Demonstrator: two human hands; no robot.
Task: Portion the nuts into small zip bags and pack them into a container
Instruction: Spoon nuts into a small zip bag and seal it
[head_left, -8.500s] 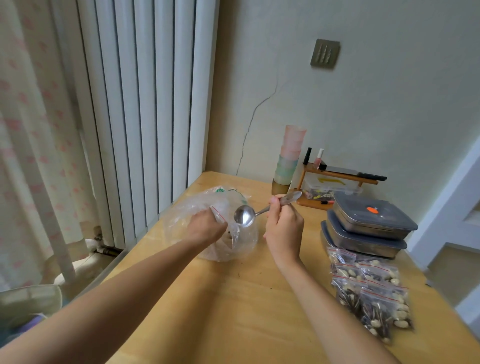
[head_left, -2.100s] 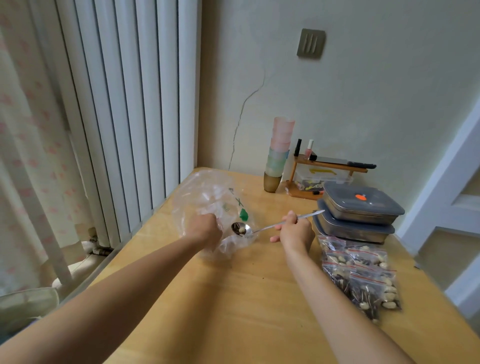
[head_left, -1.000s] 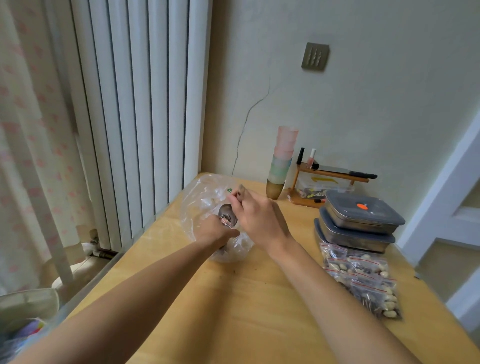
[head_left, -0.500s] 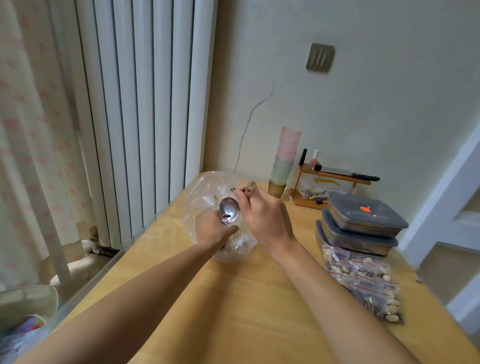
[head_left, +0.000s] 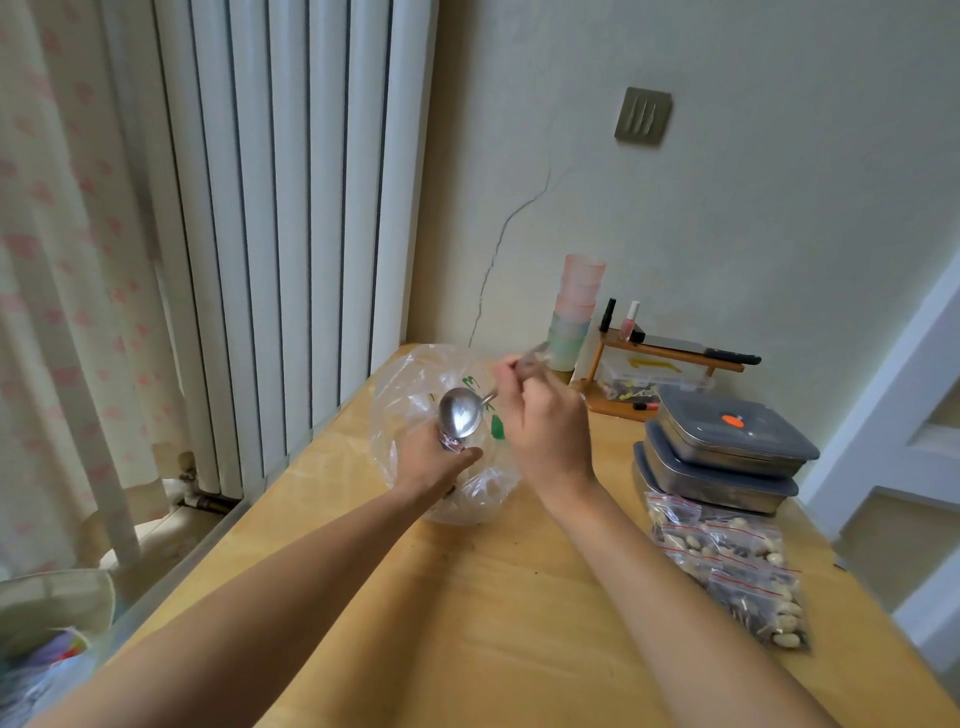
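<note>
Right hand: the right hand (head_left: 550, 431) grips the handle of a metal spoon (head_left: 461, 419), bowl tipped toward the left hand.
Left hand: the left hand (head_left: 431, 457) pinches a small zip bag (head_left: 450, 440) just under the spoon bowl.
Big bag: a clear plastic bag (head_left: 415, 395) lies behind both hands, near the table's (head_left: 467, 623) far left corner.
Filled bags: filled zip bags of nuts (head_left: 727, 566) lie piled along the right edge.
Containers: two lidded containers (head_left: 727, 452) stand stacked just beyond that pile.
Far edge: stacked cups (head_left: 574, 312) and a small wooden shelf (head_left: 670, 358).
</note>
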